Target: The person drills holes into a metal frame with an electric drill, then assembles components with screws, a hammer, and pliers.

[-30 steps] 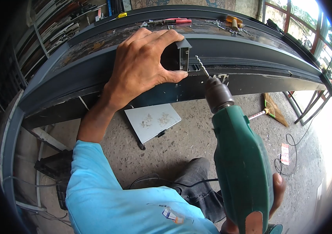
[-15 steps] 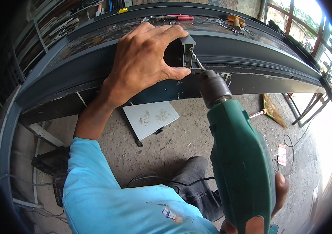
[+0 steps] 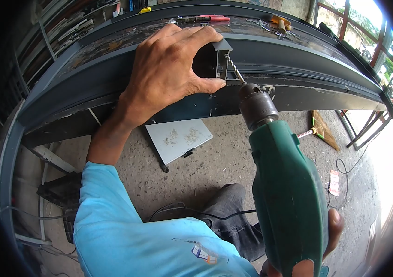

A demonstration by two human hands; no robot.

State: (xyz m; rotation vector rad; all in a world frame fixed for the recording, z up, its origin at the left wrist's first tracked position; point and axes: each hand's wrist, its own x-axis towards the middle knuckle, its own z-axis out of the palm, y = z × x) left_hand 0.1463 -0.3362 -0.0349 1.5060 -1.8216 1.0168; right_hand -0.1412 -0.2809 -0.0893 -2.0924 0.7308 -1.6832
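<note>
My left hand [image 3: 169, 69] clasps a short dark metal channel piece [image 3: 222, 64] at the edge of the workbench, fingers over its top and thumb beneath. A green power drill [image 3: 289, 194] fills the right side of the view, gripped by my right hand [image 3: 332, 231], which shows only in part behind the drill body. From the drill's chuck [image 3: 258, 107] a thin twist bit [image 3: 235, 69] points up and left, its tip right at the inner face of the channel piece.
Long dark metal bars frame the workbench [image 3: 113, 48]. On it lie a red-handled tool [image 3: 212, 18], a yellow-handled tool [image 3: 281, 23] and loose screws. Below, a pale flat panel [image 3: 178, 141], a broom head [image 3: 324, 131] and the black drill cord [image 3: 215, 214] are on or near the floor.
The drill has shifted slightly right and down, with the chuck a little farther from the channel piece and more bit showing. My left hand stays nearly still.
</note>
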